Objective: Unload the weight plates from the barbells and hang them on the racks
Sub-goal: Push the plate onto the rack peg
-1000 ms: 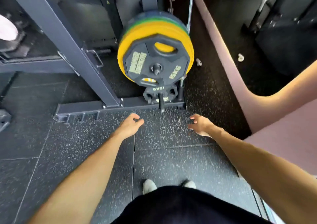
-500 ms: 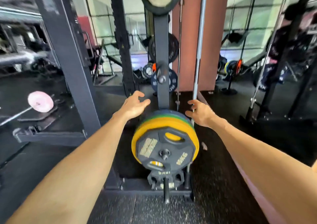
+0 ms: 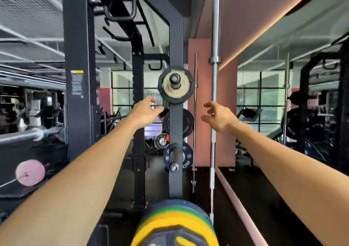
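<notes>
Head view: nearest, a stack of yellow, green and blue plates (image 3: 175, 221) hangs low on the rack upright (image 3: 176, 179). Beyond, the left hand (image 3: 145, 113) and right hand (image 3: 220, 118) reach out empty, fingers loosely spread, flanking the upright just below a small black plate (image 3: 175, 84) on its upper peg.

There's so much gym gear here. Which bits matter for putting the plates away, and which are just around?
Part of the job:
left hand
right hand
rack post
top plate
blue plate
yellow plate stack

Just around:
upright barbell
pink plate
mirror
</notes>
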A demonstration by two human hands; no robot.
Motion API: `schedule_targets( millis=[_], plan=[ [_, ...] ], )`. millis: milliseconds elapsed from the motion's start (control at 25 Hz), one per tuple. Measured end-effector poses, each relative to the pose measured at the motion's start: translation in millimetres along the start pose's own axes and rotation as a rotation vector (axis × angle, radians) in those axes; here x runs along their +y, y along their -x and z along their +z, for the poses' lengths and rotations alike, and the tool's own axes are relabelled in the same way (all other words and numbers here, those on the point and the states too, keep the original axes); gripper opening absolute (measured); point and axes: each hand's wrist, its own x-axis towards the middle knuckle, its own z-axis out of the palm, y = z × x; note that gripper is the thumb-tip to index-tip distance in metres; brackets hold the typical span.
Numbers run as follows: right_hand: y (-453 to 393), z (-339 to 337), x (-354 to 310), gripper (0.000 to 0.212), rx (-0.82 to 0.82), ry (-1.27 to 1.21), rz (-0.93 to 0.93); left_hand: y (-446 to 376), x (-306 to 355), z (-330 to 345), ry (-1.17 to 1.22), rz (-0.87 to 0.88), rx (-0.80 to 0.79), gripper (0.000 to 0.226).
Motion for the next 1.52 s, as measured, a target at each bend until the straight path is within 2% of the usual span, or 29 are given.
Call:
schedule_targets(
  millis=[200,400,640,880,1080,1200,1280,1360,1440,1520],
  plan=[
    [-40,-38,-16,0.052,0.054,0.012,-0.059,-35,32,-30,-0.028,0.051,0.112,0.049],
    [-72,-35,-6,0.05,0.046,0.056,-0.037,-68,23,-24,-0.079,0.029,0.12,0.046],
    [-139,-3,9,0.049,0.062,0.08,-0.017,-140,-3,8,-0.134,0.047,0.125,0.037],
    [-227,46,33,0.036,0.09,0.103,0.002,-235,-30,48,-0.174,0.116,0.146,0.033],
    [-271,67,46,0.031,0.105,0.117,-0.008,-284,-39,73,-0.155,0.117,0.167,0.038],
    [-288,75,44,0.038,0.121,0.008,0.005,-292,-38,85,-0.142,0.126,0.292,0.031],
    [-292,82,39,0.038,0.087,-0.086,0.033,-291,-37,87,-0.04,0.11,0.32,0.03],
    [-290,84,35,0.033,0.06,-0.189,0.078,-292,-38,83,0.034,0.088,0.281,0.034],
    [-284,82,31,0.022,0.042,-0.327,0.091,-294,-37,74,0.007,0.082,0.227,0.028],
    [-274,75,28,0.02,0.034,-0.409,0.092,-291,-36,66,0.084,0.068,0.168,0.021]
  ],
)
